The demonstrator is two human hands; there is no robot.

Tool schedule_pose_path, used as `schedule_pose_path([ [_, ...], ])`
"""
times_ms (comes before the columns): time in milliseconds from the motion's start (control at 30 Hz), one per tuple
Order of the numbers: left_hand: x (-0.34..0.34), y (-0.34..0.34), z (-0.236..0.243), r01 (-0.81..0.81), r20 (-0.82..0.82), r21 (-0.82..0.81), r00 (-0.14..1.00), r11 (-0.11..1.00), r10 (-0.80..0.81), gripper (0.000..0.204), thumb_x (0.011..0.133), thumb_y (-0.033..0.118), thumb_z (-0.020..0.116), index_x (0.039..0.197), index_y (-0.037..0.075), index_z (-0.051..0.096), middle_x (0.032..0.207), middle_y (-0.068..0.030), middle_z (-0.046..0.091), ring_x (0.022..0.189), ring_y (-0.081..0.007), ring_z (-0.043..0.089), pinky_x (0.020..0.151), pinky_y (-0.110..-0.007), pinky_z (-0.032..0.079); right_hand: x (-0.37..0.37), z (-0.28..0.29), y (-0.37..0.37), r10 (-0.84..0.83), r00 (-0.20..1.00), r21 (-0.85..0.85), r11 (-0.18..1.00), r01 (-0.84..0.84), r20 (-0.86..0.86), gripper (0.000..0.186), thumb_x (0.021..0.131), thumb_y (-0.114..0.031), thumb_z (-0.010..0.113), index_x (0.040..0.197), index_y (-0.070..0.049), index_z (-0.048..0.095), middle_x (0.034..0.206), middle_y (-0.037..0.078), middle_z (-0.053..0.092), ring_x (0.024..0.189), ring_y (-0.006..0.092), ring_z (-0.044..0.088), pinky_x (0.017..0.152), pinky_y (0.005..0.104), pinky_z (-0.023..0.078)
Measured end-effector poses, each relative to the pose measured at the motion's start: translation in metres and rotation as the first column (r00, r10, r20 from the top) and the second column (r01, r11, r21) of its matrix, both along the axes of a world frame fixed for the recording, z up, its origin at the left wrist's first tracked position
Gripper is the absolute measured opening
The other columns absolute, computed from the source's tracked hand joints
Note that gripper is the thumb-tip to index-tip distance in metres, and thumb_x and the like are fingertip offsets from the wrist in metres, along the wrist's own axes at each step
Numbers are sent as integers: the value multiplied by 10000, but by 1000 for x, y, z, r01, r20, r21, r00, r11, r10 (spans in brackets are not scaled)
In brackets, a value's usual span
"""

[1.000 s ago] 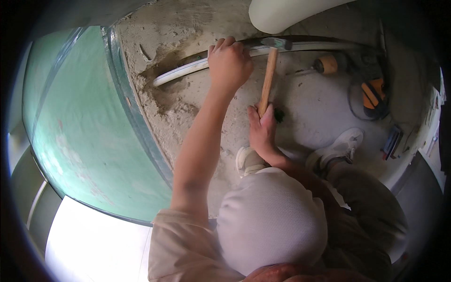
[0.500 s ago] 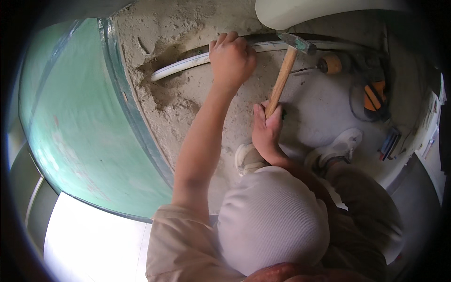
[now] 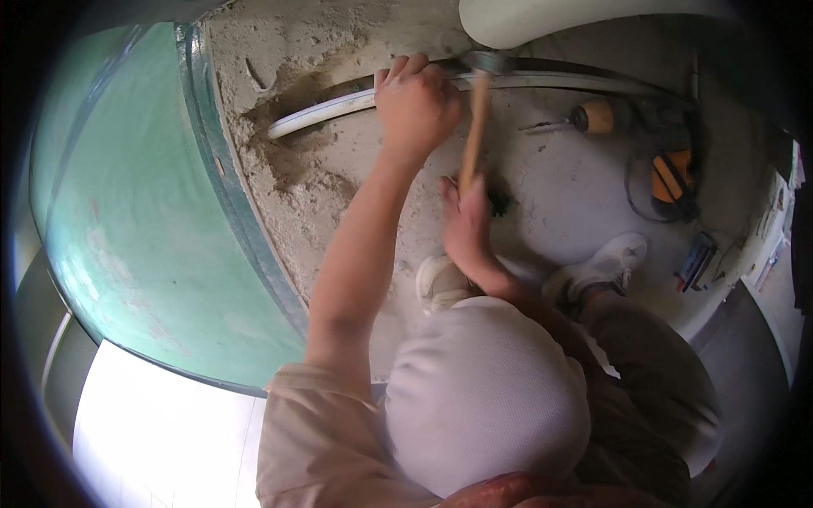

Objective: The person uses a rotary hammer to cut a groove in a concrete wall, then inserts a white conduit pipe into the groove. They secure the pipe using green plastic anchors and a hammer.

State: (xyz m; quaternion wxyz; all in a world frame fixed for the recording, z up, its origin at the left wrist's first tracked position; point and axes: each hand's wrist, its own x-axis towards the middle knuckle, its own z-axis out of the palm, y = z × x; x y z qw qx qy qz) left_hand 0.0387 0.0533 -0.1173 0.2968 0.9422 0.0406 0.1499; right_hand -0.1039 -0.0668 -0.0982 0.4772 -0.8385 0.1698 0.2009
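My left hand (image 3: 417, 106) is closed in a fist over a long white pipe (image 3: 326, 110). Its curled fingers reach the dark gap on the pipe's far side, and whatever they pinch is hidden. In my right hand (image 3: 467, 222) is the lower end of a hammer's (image 3: 475, 135) wooden handle. The hammer's head, smeared by motion, is over the pipe just right of my left knuckles. Both ends of the pipe show beyond my hand, lying along the base of the far side on the rough concrete floor (image 3: 339, 241).
An orange and black power drill (image 3: 597, 117) with a long bit and cable lies at right. Beyond my shoe (image 3: 622, 254) is a small blue and red item (image 3: 699, 261). Green sheeting (image 3: 161, 212) covers the left. A smooth pale curved object (image 3: 542, 21) overhangs the far side.
The hammer has swung left, its head now closer to my left hand. My right hand has shifted slightly left with it. My left hand stays at the same spot on the pipe.
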Motion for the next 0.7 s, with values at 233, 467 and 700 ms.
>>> schedule_pose_path([
  [233, -3, -4, 0, -2, -37, 1, 999, 1000, 2, 62, 745, 126, 671, 724, 78, 702, 848, -59, 667, 900, -296, 651, 793, -445, 479, -7, 27, -2, -161, 969, 214, 969, 120, 185, 226, 1019, -126, 665, 1106, 18, 514, 936, 154, 636, 849, 275, 638, 816, 398, 514],
  [467, -4, -2, 2, 1, -37, 5, 999, 1000, 0, 66, 745, 129, 671, 743, 79, 713, 868, -56, 671, 914, -293, 649, 808, -445, 471, 4, 11, 0, -78, 997, 126, 989, 77, 4, 208, 1030, -113, 644, 1101, 32, 512, 932, 155, 632, 867, 279, 608, 821, 382, 502],
  [700, -9, -2, 3, 6, -76, 37, 997, 999, -4, 101, 767, 135, 672, 805, 86, 752, 901, -64, 675, 945, -286, 649, 834, -445, 469, 8, 13, -6, -47, 998, 110, 993, 43, 30, 264, 1016, -138, 666, 1115, 49, 509, 972, 249, 679, 906, 404, 679, 832, 448, 519],
])
